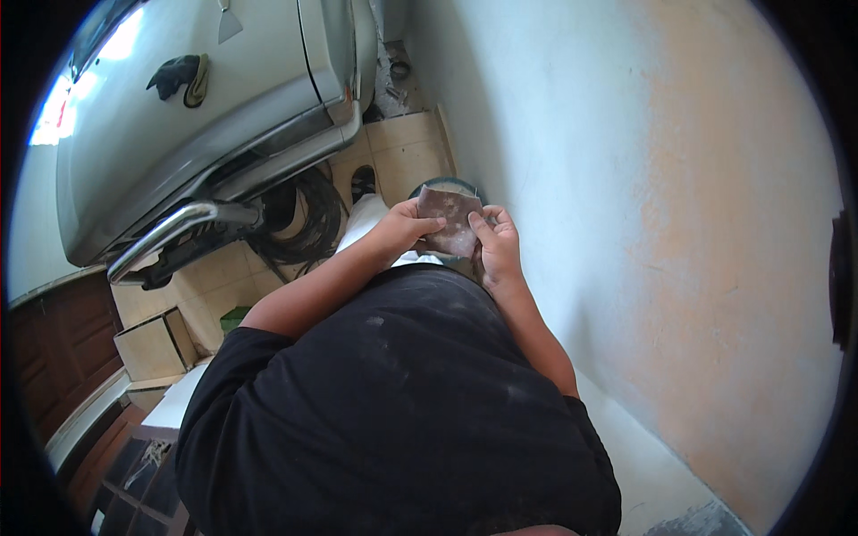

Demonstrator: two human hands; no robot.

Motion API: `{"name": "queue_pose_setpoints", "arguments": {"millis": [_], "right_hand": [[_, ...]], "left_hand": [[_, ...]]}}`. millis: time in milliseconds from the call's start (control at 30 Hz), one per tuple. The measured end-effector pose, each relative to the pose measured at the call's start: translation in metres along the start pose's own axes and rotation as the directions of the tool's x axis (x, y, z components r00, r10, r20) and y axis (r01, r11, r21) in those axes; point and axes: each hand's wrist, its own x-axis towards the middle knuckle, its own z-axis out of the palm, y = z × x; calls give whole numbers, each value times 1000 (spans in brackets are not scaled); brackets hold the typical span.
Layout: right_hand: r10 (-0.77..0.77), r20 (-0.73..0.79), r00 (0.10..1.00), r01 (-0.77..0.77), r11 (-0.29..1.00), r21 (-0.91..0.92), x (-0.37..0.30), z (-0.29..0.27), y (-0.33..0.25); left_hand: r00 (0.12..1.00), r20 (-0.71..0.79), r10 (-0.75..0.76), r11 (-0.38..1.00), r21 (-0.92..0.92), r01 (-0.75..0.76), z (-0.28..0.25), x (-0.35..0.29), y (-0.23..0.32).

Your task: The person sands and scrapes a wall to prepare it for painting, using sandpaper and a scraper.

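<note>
Between my two hands is a folded sheet of brown sandpaper point(454, 214), worn and dusted with pale powder. My left hand point(407, 228) grips its left edge, thumb pressed flat on the face. On the opposite edge my right hand point(497, 239) pinches it, thumb on top and fingers bent behind. The fingers under the sheet are mostly hidden. Below it, partly covered by the sheet and my hands, is a round container with a dark green rim point(444, 184).
A silver vehicle point(206, 98) with a tubular side bar point(192, 214) stands on the left, a dark cloth or glove point(179, 79) and a scraper point(230, 25) on it. Coiled black hose point(313, 223) lies on the tiles. A patchy wall point(617, 205) rises close on my right.
</note>
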Motion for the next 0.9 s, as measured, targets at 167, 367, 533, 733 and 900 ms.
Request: {"name": "queue_pose_setpoints", "arguments": {"millis": [167, 367, 533, 733, 900], "right_hand": [[-26, -123, 992, -11, 958, -287, 46, 16, -33], [-163, 319, 933, 299, -138, -944, 105, 66, -146], [183, 319, 930, 305, -869, -391, 202, 125, -273], [60, 577, 815, 163, -978, -128, 335, 163, -341], [10, 336, 942, 33, -997, -63, 386, 176, -326]], "left_hand": [[996, 72, 60, 997, 44, -63, -16, 56, 49], [989, 90, 117, 971, 197, -133, -49, 139, 124], [981, -56, 188, 929, 334, -159, -86, 223, 174], [945, -126, 301, 859, 466, -212, -78, 311, 201], [848, -153, 507, 712, 628, -312, -38, 380, 213]]}}
